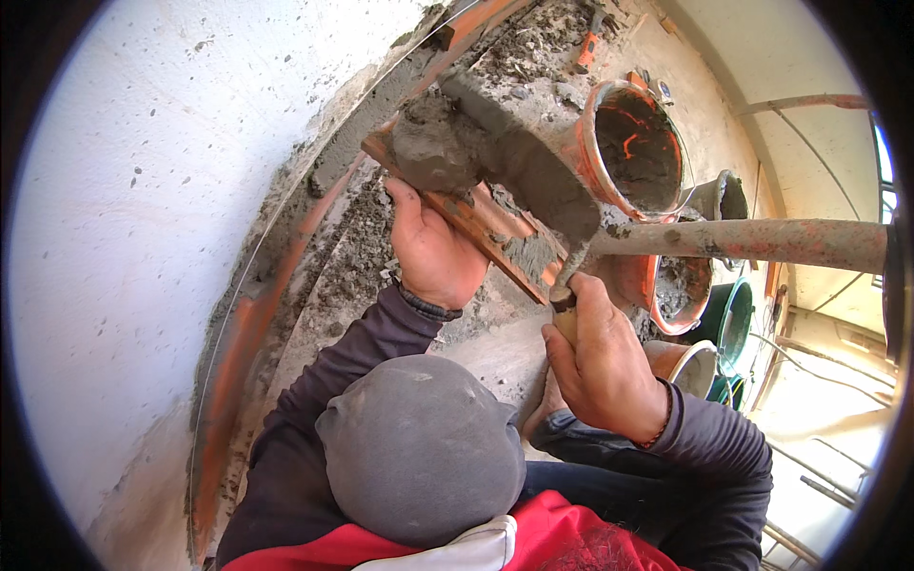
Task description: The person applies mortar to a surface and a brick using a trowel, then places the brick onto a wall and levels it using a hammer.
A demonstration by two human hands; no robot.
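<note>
Wall (152, 247) flanks your left; a pole (762, 245) crosses before buckets (594, 157) at right. The board (459, 219), bearing mortar (428, 147), lies over your left hand (436, 255), finger spread hidden; your right hand (611, 357) wraps the trowel (560, 195) by its handle.

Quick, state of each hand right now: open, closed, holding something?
Left hand: holding the reddish-brown slab; fingers mostly hidden.
Right hand: closed, holding the trowel by its handle.

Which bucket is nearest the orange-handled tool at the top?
The orange bucket highest in the picture; the others all show lower, farther from that tool.
</note>
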